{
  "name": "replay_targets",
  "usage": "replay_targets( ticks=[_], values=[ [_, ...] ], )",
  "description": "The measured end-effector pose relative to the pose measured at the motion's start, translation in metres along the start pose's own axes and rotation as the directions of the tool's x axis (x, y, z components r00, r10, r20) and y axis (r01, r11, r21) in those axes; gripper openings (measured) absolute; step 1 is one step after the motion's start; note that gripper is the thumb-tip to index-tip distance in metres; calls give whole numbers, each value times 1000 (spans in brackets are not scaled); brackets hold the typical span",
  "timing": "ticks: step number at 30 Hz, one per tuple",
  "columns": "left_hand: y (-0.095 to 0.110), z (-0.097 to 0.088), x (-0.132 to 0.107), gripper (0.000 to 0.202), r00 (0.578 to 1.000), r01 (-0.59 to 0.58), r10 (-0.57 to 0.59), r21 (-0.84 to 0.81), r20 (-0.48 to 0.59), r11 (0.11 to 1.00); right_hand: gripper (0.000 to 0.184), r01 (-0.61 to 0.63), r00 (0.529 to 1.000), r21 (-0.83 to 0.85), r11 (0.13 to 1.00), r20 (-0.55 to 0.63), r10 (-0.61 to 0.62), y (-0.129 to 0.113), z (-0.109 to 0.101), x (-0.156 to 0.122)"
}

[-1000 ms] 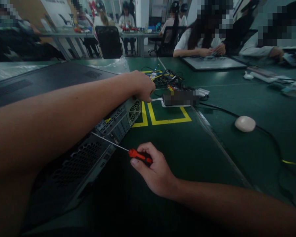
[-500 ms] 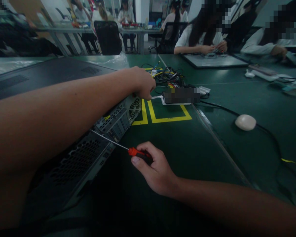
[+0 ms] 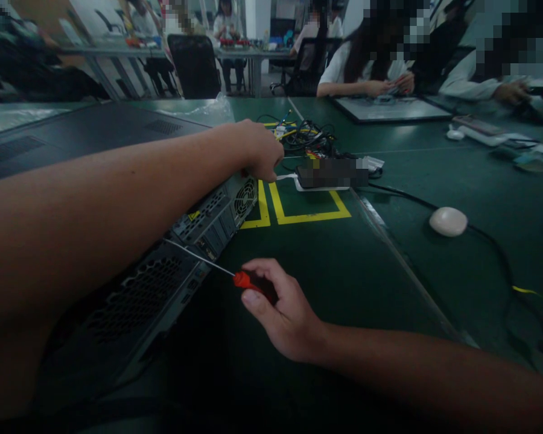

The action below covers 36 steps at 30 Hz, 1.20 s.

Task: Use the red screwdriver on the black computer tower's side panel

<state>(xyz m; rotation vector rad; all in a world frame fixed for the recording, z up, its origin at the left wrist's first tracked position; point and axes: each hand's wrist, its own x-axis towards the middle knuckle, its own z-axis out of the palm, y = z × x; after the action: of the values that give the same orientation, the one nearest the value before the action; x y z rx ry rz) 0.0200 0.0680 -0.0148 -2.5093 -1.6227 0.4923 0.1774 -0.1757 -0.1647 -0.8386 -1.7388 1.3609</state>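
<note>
A dark computer case (image 3: 117, 129) lies flat on the green table, its perforated rear panel (image 3: 194, 241) facing me. My left hand (image 3: 257, 147) reaches across the case and curls over its far rear corner, fingers closed on the edge. My right hand (image 3: 283, 310) grips a red-handled screwdriver (image 3: 248, 281). Its thin shaft points left and its tip meets the rear panel near the ports.
Yellow tape lines (image 3: 298, 208) mark the mat beside the case. Behind them lie a blurred box (image 3: 332, 173) and a tangle of cables (image 3: 305, 135). A white mouse (image 3: 447, 221) with a dark cord sits to the right. Other people sit at the far side.
Both hands hold almost the same pose. The view has tilted slightly, so everything sits a little higher in the frame.
</note>
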Motion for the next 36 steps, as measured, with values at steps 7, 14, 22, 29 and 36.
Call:
replay_targets(
  ticks=[7,14,22,29,36],
  values=[
    [-2,0,2,79,1000,-29,29,-26,-1,999,26,-22,999,-11,1000,-32,22,-1,2,0],
    [0,0,0,79,1000,4,-4,31,6,1000,22,-38,999,-26,999,-32,37,-2,1,4],
    [1,1,6,80,1000,10,-11,55,7,998,23,-16,1000,-13,1000,-22,16,-1,1,3],
    [-6,5,7,83,999,-30,30,17,-13,999,24,-16,999,-48,999,-33,14,2,2,2],
    [-9,7,8,87,999,-33,33,1,-18,999,24,-19,999,-30,999,-30,18,0,1,3]
  ],
)
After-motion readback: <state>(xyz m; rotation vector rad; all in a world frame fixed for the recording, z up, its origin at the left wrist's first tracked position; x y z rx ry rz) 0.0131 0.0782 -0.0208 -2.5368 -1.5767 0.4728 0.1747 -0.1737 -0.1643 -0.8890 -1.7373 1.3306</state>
